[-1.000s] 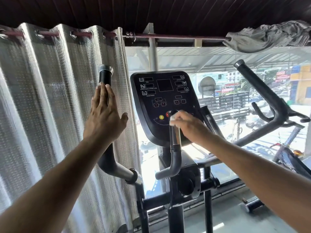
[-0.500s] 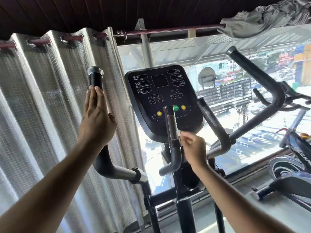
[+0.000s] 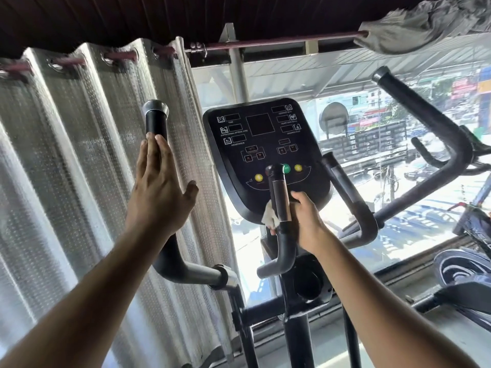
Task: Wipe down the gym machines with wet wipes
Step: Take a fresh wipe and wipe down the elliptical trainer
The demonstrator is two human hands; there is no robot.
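Curtain (image 3: 66,168): it hangs far left of the screen panel (image 3: 263,155). You do not need to touch it.
Left hand (image 3: 159,192): your fingers are straight and spread flat on the tall left bar (image 3: 156,123), left of the screen panel. Keep pushing on it so the machine does not swing.
Wet wipe (image 3: 270,217): it is white and bunched up, just under the screen panel, touching the short middle bar (image 3: 280,203). Wrap it all the way round the bar so it cleans every side.
Right hand (image 3: 305,221): your fingers curl round the middle bar and squeeze the wipe on it. Slide slowly from the top cap to the bend, and do not bump the buttons.
Right bars: the short one (image 3: 348,197) and the long one (image 3: 425,123), right of the screen panel, are probably next.
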